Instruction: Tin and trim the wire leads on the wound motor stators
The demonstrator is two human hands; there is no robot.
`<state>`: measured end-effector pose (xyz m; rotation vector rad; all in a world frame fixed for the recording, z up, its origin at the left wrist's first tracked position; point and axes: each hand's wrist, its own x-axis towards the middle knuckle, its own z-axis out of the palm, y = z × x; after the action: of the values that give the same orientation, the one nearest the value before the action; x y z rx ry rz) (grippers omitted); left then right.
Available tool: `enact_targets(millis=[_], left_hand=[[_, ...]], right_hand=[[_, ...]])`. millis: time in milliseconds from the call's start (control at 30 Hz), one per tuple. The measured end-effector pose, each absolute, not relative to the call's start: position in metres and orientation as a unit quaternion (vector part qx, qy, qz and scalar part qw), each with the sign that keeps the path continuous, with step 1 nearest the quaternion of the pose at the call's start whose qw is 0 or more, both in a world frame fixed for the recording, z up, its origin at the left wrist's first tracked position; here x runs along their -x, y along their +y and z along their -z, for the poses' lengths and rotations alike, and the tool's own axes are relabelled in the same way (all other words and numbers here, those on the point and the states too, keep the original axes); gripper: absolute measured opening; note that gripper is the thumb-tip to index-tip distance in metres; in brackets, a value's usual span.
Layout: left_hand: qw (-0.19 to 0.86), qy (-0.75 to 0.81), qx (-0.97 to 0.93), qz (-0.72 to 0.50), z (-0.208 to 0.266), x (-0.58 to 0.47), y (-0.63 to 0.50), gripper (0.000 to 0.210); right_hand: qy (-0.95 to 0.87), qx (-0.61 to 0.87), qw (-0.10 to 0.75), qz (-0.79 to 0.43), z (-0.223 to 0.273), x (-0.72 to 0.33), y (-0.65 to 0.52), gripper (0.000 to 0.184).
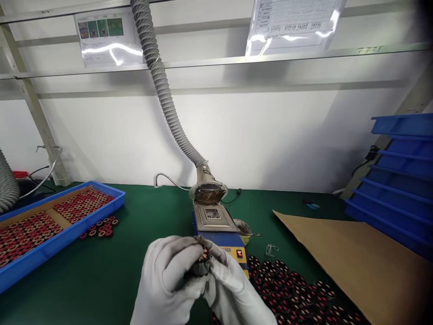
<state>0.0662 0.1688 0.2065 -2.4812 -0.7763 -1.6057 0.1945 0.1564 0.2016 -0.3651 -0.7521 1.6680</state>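
My left hand, in a white glove, is closed with thumb and fingers around a small motor stator with copper-coloured windings and a dark rim. My right hand, also gloved, pinches the same stator from the other side. Fingers cover most of it, so its full outline is hidden. Just behind the hands stands a blue and yellow solder pot with a metal top plate. Right of my right hand, many similar stators with black rims and red or copper-coloured parts lie in a loose spread.
A grey hose drops to a round hood behind the pot. At left, a blue tray holds rows of stators, with a few loose ones beside it. Cardboard and stacked blue trays occupy the right. A small bowl sits beside the pot.
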Motion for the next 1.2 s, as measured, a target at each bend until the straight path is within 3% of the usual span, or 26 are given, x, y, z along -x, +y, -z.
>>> enact_targets(millis=[200, 367, 400, 533, 800, 900, 1067, 1200], left_hand=[[-0.135, -0.217, 0.798, 0.546, -0.208, -0.06, 0.174, 0.015], [-0.326, -0.314, 0.655, 0.606, -0.211, -0.054, 0.169, 0.012], [-0.328, -0.318, 0.665, 0.591, -0.212, -0.053, 0.168, 0.01], [-0.261, -0.283, 0.764, 0.518, -0.212, -0.054, 0.168, 0.037], [-0.268, -0.242, 0.762, 0.538, -0.211, -0.056, 0.172, 0.03], [-0.289, -0.237, 0.736, 0.565, -0.211, -0.058, 0.171, 0.017], [-0.365, -0.262, 0.624, 0.639, -0.209, -0.056, 0.174, 0.012], [-0.421, -0.289, 0.567, 0.646, -0.217, -0.053, 0.174, 0.008]], right_hand=[[-0.282, 0.18, 0.589, -0.735, -0.199, -0.192, 0.159, 0.03], [-0.301, 0.168, 0.565, -0.75, -0.191, -0.198, 0.159, 0.03], [-0.298, 0.161, 0.572, -0.747, -0.192, -0.198, 0.158, 0.028], [-0.288, 0.12, 0.581, -0.751, -0.2, -0.192, 0.15, 0.019], [-0.279, 0.141, 0.584, -0.749, -0.204, -0.189, 0.146, 0.02], [-0.268, 0.148, 0.583, -0.753, -0.199, -0.19, 0.152, 0.021], [-0.315, 0.205, 0.573, -0.728, -0.185, -0.195, 0.166, 0.033], [-0.294, 0.201, 0.58, -0.733, -0.189, -0.196, 0.155, 0.03]])
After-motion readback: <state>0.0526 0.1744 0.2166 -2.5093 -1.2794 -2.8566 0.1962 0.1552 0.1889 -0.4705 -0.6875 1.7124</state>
